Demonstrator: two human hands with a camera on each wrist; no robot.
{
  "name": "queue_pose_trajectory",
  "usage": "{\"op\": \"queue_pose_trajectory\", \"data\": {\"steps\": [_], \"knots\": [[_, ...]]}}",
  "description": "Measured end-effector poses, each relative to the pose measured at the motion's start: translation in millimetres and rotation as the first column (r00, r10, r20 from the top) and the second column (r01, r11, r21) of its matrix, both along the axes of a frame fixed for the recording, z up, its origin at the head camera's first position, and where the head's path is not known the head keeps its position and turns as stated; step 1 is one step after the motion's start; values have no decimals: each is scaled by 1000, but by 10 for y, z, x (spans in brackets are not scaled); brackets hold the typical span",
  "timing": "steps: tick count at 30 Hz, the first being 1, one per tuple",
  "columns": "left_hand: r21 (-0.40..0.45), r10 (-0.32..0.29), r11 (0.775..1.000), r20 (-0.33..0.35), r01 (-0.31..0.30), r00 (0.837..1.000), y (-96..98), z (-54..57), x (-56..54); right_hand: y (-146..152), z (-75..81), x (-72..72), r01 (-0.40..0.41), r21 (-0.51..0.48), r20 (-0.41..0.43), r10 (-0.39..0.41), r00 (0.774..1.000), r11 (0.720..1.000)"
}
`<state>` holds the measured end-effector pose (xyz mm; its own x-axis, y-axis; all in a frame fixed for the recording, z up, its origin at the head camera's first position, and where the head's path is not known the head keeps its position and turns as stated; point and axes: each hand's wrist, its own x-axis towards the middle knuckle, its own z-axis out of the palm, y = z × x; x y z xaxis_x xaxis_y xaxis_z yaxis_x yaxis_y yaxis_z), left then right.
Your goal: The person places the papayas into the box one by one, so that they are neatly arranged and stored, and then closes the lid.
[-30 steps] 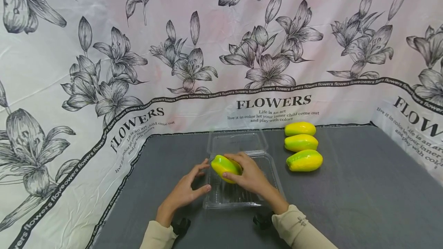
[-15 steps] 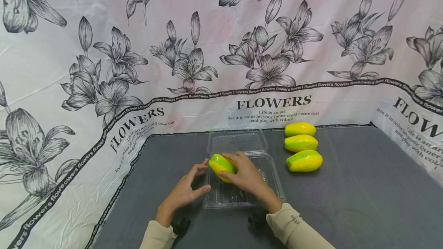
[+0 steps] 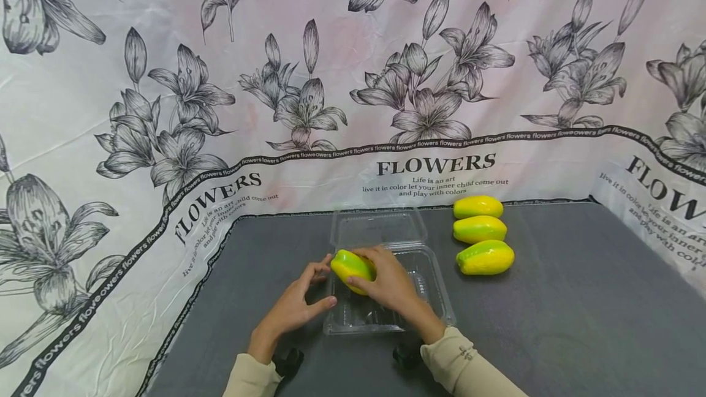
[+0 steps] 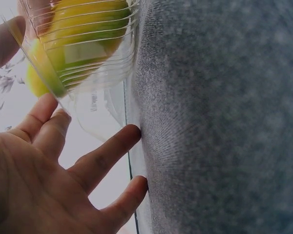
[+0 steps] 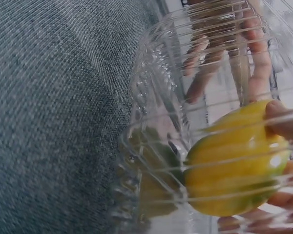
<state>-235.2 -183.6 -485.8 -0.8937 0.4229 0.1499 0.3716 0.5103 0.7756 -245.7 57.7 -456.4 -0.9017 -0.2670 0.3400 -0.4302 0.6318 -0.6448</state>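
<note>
In the head view, the right hand (image 3: 391, 280) grips a yellow-green fruit (image 3: 346, 265) near the centre of the frame, thumb on the near side and fingers over the far side. The fruit is at the left part of a clear plastic box (image 3: 364, 329), whose lid (image 3: 378, 226) lies open behind it. The left hand (image 3: 295, 305), fingers spread and thumb apart, is just beside the box's left side. Three other fruits (image 3: 480, 230) form a column right of centre on the grey table (image 3: 562, 305), below a flower-printed cloth (image 3: 325, 185).

In the left wrist view, the left hand's fingers fan out across the lower left, and the fruit shows through the ribbed wall at upper left, one end past the rim.

In the right wrist view, the fruit sits at lower right behind the clear wall, held at the right edge; whether it touches the bottom cannot be told.
</note>
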Motion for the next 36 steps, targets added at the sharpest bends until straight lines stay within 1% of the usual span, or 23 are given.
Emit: {"op": "queue_pose_trajectory", "data": {"steps": [5,13,20,27,33,36], "knots": [[-1,3,1000,-2,-3,1000,-4,-4,4,8,-1,2,-12,-20,7,12,1000,1000],[7,-4,1000,-13,4,1000,-6,-3,5,42,-6,-11,-47,-13,69,48,996,999],[2,3,1000,-16,-3,1000,4,8,8,60,-4,-15,-67,-25,58,69,996,997],[-11,-3,1000,-26,3,1000,10,8,5,52,7,2,-67,-16,72,68,995,998],[-4,-3,1000,-33,3,999,7,10,12,68,27,10,-77,-19,58,78,995,997],[-4,3,1000,-20,-3,1000,6,19,12,96,26,4,-84,-9,45,84,995,996]]}}
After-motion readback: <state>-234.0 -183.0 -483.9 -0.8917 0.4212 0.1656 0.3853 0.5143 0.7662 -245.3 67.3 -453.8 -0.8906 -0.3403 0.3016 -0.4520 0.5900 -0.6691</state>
